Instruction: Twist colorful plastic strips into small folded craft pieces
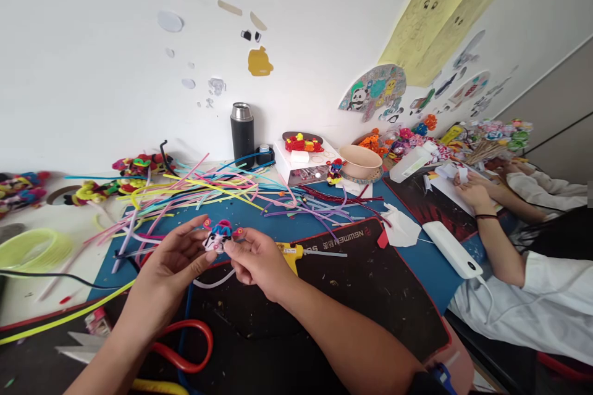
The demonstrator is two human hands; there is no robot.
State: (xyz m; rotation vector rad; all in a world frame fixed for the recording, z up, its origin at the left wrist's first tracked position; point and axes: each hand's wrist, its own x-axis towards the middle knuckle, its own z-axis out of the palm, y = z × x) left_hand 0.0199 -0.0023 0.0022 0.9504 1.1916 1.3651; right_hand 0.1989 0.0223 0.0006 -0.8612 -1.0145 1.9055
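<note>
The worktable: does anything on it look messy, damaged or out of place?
Nothing looks clearly damaged. What stands out is the tangle of coloured fuzzy stems, strewn untidily in front of the black bottle, and the red-handled scissors, lying with blades apart, partly hidden by the left forearm.

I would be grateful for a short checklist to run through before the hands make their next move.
1. Doll held: ok, between left hand and right hand.
2. Scissors clear of the left forearm: not ok, the forearm passes over them.
3. Glue gun out of the hands: ok, it lies beyond the right hand.
4. Glue gun cool: cannot tell.
5. Pipe cleaners sorted: not ok, colours lie jumbled.
</note>
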